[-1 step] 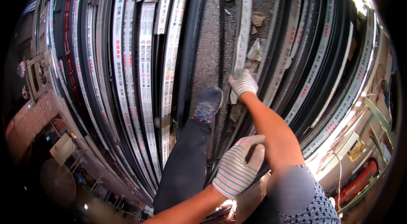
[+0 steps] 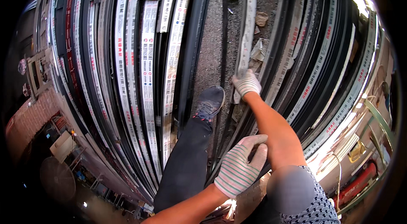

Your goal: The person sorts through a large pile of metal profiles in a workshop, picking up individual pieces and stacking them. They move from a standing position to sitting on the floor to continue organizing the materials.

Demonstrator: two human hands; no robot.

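Note:
My right hand [image 2: 247, 83], in a striped knit glove, is closed round the near end of a long narrow profile [image 2: 249, 20] covered in whitish film. This profile runs away from me along the gritty ground. My left hand [image 2: 240, 166], gloved alike, hovers nearer to me beside my right forearm. Its thumb and fingers are apart, and nothing shows between them. Part of its fingers is hidden from this angle.
Long dark profiles with white printed film [image 2: 148, 58] lie in rows on the left. More profiles [image 2: 316, 69] line the right. My shoe [image 2: 211, 101] stands in the gap between them. Broken rubble [image 2: 261, 19] and a crumpled scrap [image 2: 259, 50] lie on the ground. A red cylinder [image 2: 360, 186] lies at lower right.
The whole view has shifted slightly, so things appear a little farther right. Both hands keep nearly the same poses, the right one still on the profile.

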